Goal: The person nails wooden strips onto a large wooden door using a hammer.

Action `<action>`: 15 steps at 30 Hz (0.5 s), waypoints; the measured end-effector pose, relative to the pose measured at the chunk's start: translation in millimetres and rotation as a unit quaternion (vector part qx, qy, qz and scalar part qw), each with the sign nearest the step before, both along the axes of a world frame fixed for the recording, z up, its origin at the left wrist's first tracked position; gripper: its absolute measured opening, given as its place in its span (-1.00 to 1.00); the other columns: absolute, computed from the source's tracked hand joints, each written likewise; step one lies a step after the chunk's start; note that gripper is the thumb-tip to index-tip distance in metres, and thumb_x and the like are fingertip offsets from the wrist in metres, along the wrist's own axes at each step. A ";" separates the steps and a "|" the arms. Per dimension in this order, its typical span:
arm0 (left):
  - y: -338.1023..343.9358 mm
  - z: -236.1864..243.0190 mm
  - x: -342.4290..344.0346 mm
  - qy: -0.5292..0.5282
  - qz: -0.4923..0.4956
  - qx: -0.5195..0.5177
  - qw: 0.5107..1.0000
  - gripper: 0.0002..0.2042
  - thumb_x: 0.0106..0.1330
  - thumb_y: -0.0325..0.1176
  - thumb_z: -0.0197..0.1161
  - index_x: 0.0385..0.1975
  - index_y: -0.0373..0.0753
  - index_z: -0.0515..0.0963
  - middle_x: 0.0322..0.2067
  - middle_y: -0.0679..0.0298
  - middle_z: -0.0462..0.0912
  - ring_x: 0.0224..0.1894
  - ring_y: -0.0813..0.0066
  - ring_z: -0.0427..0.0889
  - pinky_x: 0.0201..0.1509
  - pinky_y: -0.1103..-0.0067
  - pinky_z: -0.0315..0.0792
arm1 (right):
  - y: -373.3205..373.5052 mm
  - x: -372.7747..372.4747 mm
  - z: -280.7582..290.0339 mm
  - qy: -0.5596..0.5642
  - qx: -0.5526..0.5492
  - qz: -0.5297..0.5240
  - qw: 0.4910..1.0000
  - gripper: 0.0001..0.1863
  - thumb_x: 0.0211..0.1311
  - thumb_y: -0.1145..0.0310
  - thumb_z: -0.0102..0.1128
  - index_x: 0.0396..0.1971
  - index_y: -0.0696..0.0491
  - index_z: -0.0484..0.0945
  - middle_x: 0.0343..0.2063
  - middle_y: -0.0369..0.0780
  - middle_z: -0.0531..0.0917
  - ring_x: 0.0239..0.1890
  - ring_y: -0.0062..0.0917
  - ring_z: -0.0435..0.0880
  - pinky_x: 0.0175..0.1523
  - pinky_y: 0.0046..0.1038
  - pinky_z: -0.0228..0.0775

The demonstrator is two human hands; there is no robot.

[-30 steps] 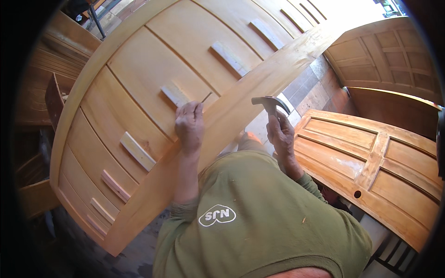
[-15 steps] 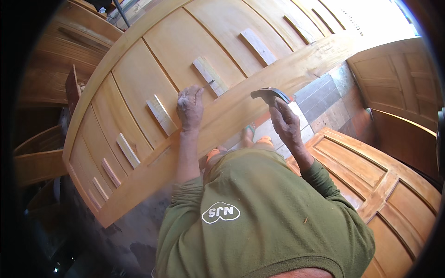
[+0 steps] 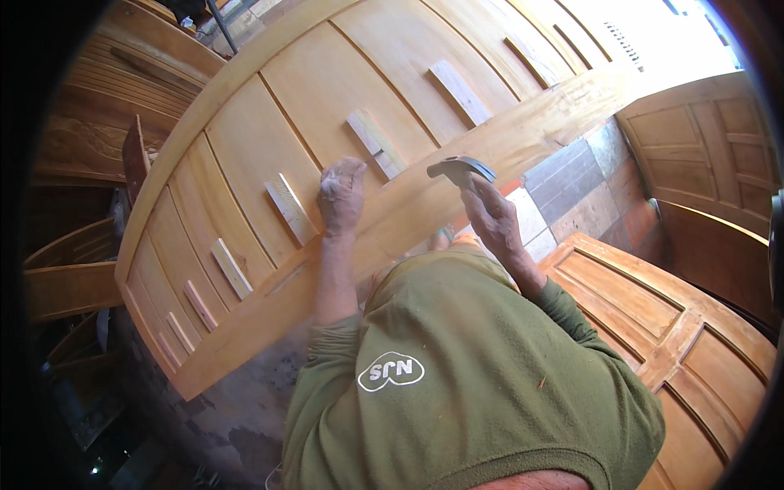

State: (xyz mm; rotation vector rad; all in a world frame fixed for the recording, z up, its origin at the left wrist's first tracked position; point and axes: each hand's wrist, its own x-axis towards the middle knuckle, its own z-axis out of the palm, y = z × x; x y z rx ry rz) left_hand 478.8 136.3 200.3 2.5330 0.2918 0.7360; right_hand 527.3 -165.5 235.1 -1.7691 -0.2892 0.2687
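My right hand (image 3: 492,216) is closed around the handle of a claw hammer (image 3: 459,168), its dark metal head raised above the edge board of a large wooden panel (image 3: 359,65). Close to a pale wood strip (image 3: 384,163) on that panel is my left hand (image 3: 342,194), fingers curled closed; what they hold, if anything, is hidden. A small dark nail (image 3: 377,152) shows at the strip, just beyond my left fingertips. To the left of my left hand lies another short strip (image 3: 290,211).
More short strips (image 3: 231,268) sit in a row along the panel. A panelled wooden door (image 3: 621,286) lies at my right, with another door (image 3: 702,135) behind it. Carved wooden pieces (image 3: 106,139) stand at the far left. Tiled floor (image 3: 563,184) shows beyond my right hand.
The hammer and my right hand have moved slightly left, toward the strip. My left hand stays closed near the same strip. The whole view has shifted slightly.
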 end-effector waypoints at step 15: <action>3.3 0.3 -1.7 0.010 -0.015 0.024 1.000 -0.93 0.42 -0.38 0.37 -0.32 -0.17 0.63 -0.36 0.14 0.69 -0.25 0.02 0.67 -0.09 0.25 0.54 | 90.6 44.3 20.4 -0.263 -0.178 0.127 0.940 -0.73 0.49 0.22 0.33 0.03 0.04 0.59 -0.43 -0.04 0.71 -0.41 -0.08 0.75 -0.36 -0.09 0.55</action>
